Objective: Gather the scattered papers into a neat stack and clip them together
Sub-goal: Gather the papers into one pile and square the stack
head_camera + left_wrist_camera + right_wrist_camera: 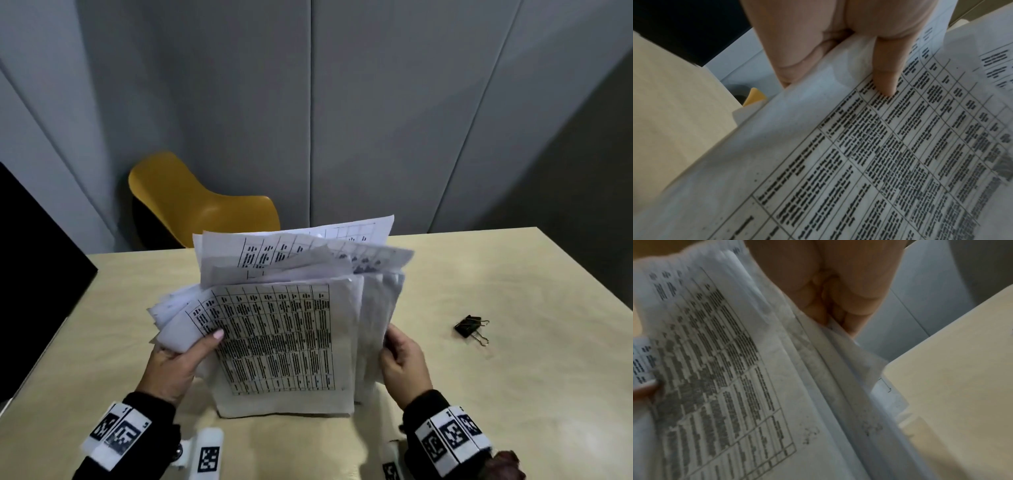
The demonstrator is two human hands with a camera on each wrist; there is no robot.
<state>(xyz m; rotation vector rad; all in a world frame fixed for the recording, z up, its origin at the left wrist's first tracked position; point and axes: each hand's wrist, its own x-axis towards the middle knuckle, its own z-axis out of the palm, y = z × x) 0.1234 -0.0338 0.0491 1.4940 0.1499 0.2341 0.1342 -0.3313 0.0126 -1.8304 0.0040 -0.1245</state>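
A loose bundle of printed papers (284, 335) stands on its lower edge on the beige table (513, 394), sheets fanned unevenly at the top. My left hand (185, 363) grips its left edge, thumb over the front sheet's table print. My right hand (404, 363) grips the right edge, fingers curled behind the sheets. The left wrist view shows the thumb (888, 71) pressed on the papers (859, 162). In the right wrist view, fingers (838, 305) pinch the paper edges (756, 386). A black binder clip (471, 328) lies on the table to the right, apart from both hands.
A yellow chair (198, 202) stands behind the table's far edge. A dark panel (34, 274) sits at the left. Grey wall panels (376, 102) rise behind.
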